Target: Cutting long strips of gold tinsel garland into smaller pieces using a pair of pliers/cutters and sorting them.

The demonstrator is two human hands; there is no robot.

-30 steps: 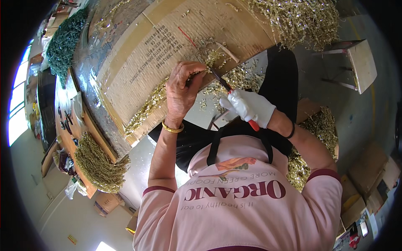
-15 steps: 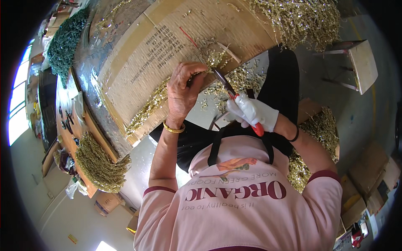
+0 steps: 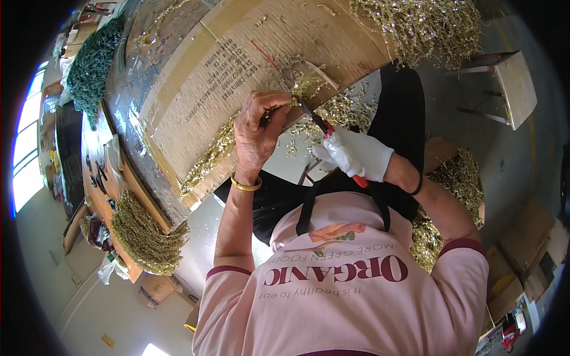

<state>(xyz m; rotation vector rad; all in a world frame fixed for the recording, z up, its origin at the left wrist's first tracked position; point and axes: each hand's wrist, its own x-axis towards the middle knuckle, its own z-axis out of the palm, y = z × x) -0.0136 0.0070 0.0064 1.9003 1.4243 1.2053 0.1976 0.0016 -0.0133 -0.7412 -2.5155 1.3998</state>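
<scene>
My left hand (image 3: 256,133), bare with a gold bangle at the wrist, pinches a strand of gold tinsel garland (image 3: 215,151) over the edge of a cardboard sheet (image 3: 196,98). The strand trails from my fingers toward the lower left along the cardboard. In a white glove, my right hand (image 3: 359,155) grips red-handled scissors (image 3: 314,117). Their dark blades reach up beside my left fingertips, at the end of the tinsel. Whether the blades touch the strand is too small to tell. Gold clippings (image 3: 344,113) lie below the blades.
A large heap of gold tinsel (image 3: 424,29) hangs over the table's far right. Another gold bundle (image 3: 145,234) lies on the wooden board at left, near dark-handled tools (image 3: 96,175). Green tinsel (image 3: 92,74) sits far left. A stool (image 3: 504,89) stands at right; more tinsel (image 3: 457,178) is beside my right arm.
My right hand has turned a little and shifted slightly left with the scissors, and less of the lower red handle shows. My left hand stays nearly in place, holding the tinsel.
</scene>
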